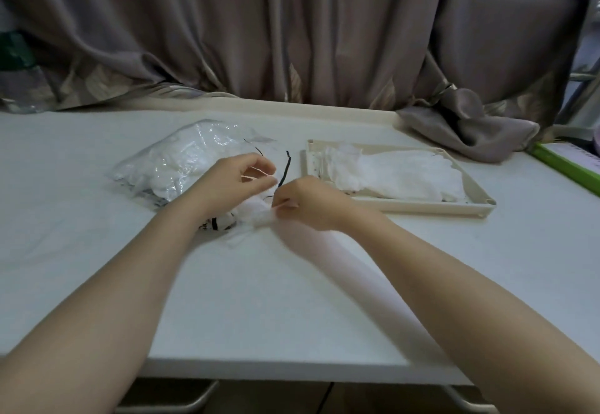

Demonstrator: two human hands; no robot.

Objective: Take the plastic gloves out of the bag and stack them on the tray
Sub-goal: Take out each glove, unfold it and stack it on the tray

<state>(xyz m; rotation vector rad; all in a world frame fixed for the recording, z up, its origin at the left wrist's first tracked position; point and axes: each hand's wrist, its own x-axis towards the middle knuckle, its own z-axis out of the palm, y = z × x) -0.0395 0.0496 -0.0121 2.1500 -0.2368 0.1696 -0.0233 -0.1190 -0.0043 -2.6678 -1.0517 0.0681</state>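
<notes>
A clear plastic bag [181,163] stuffed with thin white plastic gloves lies on the white table, its open mouth with a dark edge facing right. My left hand [230,180] pinches the bag's opening near that dark edge. My right hand [308,202] pinches a crumpled white glove [256,214] that sticks out of the bag's mouth just left of its fingers. To the right sits a beige tray [422,209] with several flattened gloves [396,173] stacked in it.
Grey curtains [292,30] hang behind the table, and a fold of them [467,124] rests on the back right corner. A green-edged object [565,163] lies at the far right. The table's front edge [259,368] runs below my forearms.
</notes>
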